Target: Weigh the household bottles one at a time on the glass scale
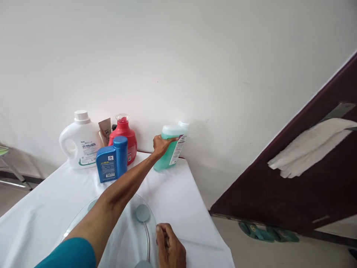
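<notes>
The left hand (161, 143) is clamped on a bottle of green liquid (166, 159), thumb or finger reaching across towards its label (176, 152); the bottle lies at two o'clock from the wrist, tilted with its cap towards one o'clock, close to the wall (251, 93). Whether its base touches the tabletop (173, 197) I cannot tell. The right hand (171, 245), at six o'clock from the bottle, has its fingers curled beside the rim of a glass disc (131, 223) — whether it holds anything, I cannot tell.

The green bottle's label has a dark red heading, its print too blurred to read. At nine o'clock stand a red bottle (125, 132), a blue bottle (107, 163) with yellow characters and a barcode, and a white jug (80, 139) whose large lettering begins 衣物 — the rest is unclear.
</notes>
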The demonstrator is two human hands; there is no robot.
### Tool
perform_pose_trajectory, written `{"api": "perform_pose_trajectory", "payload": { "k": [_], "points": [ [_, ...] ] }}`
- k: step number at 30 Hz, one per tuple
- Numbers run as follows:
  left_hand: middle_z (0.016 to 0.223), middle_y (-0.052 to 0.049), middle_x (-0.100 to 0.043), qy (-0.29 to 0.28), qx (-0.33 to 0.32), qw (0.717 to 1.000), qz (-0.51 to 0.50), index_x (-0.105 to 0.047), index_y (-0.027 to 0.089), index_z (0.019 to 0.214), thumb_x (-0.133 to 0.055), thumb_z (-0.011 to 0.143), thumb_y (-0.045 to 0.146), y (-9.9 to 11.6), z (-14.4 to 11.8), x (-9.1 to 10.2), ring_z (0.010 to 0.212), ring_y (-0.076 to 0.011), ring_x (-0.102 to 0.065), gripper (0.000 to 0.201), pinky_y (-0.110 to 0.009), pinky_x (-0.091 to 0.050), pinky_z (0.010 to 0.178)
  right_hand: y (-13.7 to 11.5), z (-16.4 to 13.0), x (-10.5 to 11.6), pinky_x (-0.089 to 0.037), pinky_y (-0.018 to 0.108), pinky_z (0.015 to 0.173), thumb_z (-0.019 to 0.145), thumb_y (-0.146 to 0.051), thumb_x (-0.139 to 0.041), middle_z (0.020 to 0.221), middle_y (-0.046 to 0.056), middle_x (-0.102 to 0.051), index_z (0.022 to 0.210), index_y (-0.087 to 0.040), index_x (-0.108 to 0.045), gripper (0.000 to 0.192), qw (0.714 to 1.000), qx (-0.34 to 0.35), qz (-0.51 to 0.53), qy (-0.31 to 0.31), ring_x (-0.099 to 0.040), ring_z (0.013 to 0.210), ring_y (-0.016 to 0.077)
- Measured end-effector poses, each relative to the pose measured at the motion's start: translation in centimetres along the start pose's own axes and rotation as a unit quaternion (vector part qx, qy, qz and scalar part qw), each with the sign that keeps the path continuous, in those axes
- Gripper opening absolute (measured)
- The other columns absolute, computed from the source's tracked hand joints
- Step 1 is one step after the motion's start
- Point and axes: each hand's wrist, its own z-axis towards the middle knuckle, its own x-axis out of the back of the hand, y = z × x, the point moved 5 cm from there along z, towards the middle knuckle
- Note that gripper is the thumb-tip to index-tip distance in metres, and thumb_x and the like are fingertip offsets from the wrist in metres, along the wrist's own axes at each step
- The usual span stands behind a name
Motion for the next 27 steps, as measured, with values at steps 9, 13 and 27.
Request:
{"api": "perform_pose_trajectory", "payload": {
  "k": [9, 13, 27],
  "points": [
    [0.058, 0.003, -0.052, 0.036, -0.039, 0.999, -0.002, -0.059, 0.016, 0.061, -0.096, 0.049, 0.039, 7.1, -5.1, 4.1, 0.059, -0.0114, -0.05, 0.046, -0.024, -0.037, 0.053, -1.5, 0.2, 0.5, -0.044, 0.027, 0.058, 0.1, -0.072, -0.04, 0.061, -0.001, -0.057, 0.077, -0.025, -0.06, 0.056, 1.0, 0.009, -0.012, -0.02, -0.052, 0.056, 0.0188],
    [0.054, 0.003, -0.047, 0.026, -0.043, 0.999, 0.003, -0.056, 0.016, 0.059, -0.099, 0.048, 0.037, 11.8, -9.1, 7.8, 0.055, -0.0095, -0.045, 0.049, -0.024, -0.036, 0.05, -2.1, 0.6, 0.8, -0.039, 0.027, 0.055, 0.098, -0.072, -0.041, 0.061, -0.002, -0.052, 0.074, -0.025, -0.055, 0.055, 0.999, 0.002, -0.01, -0.043, -0.049, 0.056, 0.0179],
    [0.049, 0.009, -0.034, 0.062, -0.017, 0.998, -0.013, -0.036, 0.02, 0.051, -0.096, 0.047, 0.029, 17.5, -24.2, 20.4, 0.044, -0.0022, -0.028, 0.061, -0.022, -0.023, 0.042, -4.7, 0.5, 1.0, -0.039, 0.029, 0.058, 0.093, -0.067, -0.049, 0.064, -0.001, -0.058, 0.074, -0.024, -0.052, 0.046, 0.996, -0.004, 0.026, -0.084, -0.049, 0.058, 0.0167]
  ]
}}
